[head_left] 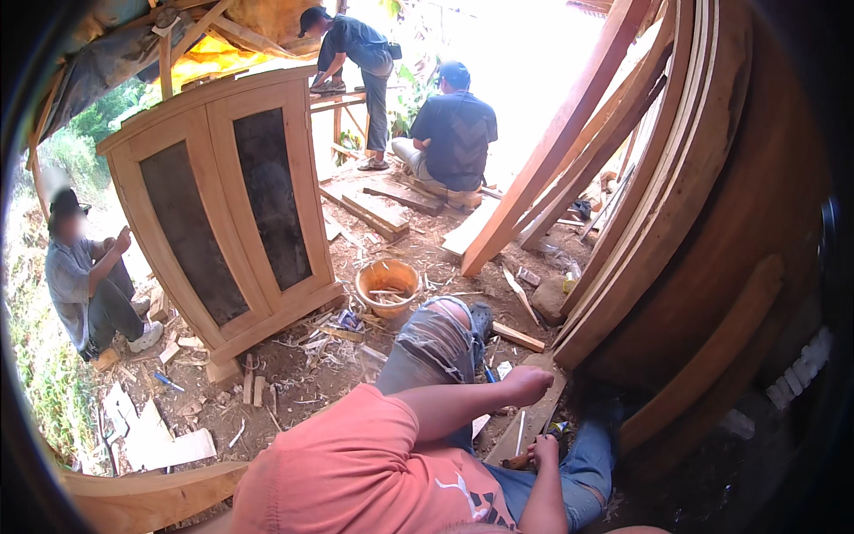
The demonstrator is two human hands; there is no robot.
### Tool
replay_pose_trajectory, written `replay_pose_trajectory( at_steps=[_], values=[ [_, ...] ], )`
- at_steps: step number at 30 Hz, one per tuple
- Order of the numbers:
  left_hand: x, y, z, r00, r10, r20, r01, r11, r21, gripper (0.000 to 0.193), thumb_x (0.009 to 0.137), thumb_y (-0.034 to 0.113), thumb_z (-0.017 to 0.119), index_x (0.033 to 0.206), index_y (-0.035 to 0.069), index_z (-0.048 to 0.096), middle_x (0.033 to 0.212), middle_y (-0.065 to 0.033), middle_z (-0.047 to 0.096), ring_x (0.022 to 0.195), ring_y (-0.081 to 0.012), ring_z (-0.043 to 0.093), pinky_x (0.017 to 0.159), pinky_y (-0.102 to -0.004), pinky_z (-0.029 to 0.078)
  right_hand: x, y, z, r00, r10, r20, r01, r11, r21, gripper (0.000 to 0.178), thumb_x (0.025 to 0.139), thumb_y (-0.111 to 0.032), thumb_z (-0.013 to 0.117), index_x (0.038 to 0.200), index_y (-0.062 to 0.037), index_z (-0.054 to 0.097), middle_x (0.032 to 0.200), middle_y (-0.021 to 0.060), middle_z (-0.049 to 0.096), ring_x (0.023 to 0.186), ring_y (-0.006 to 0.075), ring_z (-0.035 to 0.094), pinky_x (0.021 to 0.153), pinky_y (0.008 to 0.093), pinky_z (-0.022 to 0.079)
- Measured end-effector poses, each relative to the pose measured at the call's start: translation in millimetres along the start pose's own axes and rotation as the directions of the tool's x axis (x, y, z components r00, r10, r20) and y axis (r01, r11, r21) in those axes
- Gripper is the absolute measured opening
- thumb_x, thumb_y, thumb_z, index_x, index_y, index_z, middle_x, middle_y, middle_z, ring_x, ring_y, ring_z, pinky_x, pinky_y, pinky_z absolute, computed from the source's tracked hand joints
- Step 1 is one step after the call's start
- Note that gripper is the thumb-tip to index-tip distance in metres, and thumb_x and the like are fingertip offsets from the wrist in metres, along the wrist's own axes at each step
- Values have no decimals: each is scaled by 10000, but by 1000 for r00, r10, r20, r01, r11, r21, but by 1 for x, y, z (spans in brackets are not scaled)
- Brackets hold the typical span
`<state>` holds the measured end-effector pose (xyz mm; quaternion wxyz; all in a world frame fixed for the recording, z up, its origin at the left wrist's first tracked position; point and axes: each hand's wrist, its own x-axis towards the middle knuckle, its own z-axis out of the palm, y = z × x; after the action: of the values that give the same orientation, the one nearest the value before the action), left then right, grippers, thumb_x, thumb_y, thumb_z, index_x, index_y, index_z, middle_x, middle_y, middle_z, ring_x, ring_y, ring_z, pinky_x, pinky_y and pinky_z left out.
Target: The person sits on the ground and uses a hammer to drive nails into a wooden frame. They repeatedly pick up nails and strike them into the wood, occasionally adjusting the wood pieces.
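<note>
My left hand [531, 384] is closed in a fist and raised over a wooden plank [536, 409]. What it holds, if anything, is hidden. Lower down, by my jeans-clad right leg, my right hand [543, 450] has its fingers curled round something too small to make out. Beside those fingers are a brown rounded piece [516, 462] and a small yellowish thing [559, 428]. A thin white strip [521, 429] lies along the plank between my legs. Near my torn left knee is a blue slim object [489, 374].
A two-door wooden cabinet [209, 218] with dark panels stands at left, one person [84, 276] crouching behind it. An orange bucket [388, 287] holds wood scraps. Two people [454, 133] [356, 62] are farther back. Long boards [569, 133] lean at right; shavings litter the ground.
</note>
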<state>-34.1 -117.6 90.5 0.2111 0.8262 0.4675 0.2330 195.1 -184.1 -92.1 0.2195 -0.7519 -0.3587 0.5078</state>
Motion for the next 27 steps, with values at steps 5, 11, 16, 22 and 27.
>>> replay_pose_trajectory(
  at_steps=[5,11,16,22,27],
  values=[
    [4,2,-9,997,-49,65,47,998,38,208,920,183,609,1063,101,736,993,-166,750,961,-379,721,825,-493,569,14,0,12,996,-26,-82,33,995,91,182,893,-160,589,1017,-36,537,862,130,635,625,265,622,539,452,515],
    [5,11,-38,998,-56,-37,56,998,4,225,920,174,628,1111,127,739,1031,-141,754,1000,-355,719,846,-471,572,34,-10,45,898,-378,-224,231,839,-492,549,683,-176,907,1100,24,611,1065,212,708,942,342,721,827,423,577],
    [-4,21,-70,992,-87,-88,78,992,-99,224,901,167,666,1108,124,740,1081,-120,759,1044,-332,715,882,-442,571,19,-24,52,942,-281,-183,143,830,-539,662,687,-215,923,1203,16,578,1212,251,698,1159,394,681,1010,460,544],
    [-7,28,-100,986,-115,-124,93,981,-173,232,902,180,707,1119,105,738,1068,-111,768,1004,-310,736,874,-412,582,-21,-41,52,937,-314,-151,158,769,-619,586,757,-257,884,1207,-8,604,1229,234,694,1165,388,676,1013,461,539],
    [-14,31,-109,982,-101,-158,68,978,-199,237,902,166,716,1131,108,740,1053,-110,770,970,-294,743,844,-398,585,-30,-47,53,935,-334,-121,182,742,-646,469,818,-226,827,1185,-21,620,1202,227,703,1152,390,680,982,473,547]
  ],
)
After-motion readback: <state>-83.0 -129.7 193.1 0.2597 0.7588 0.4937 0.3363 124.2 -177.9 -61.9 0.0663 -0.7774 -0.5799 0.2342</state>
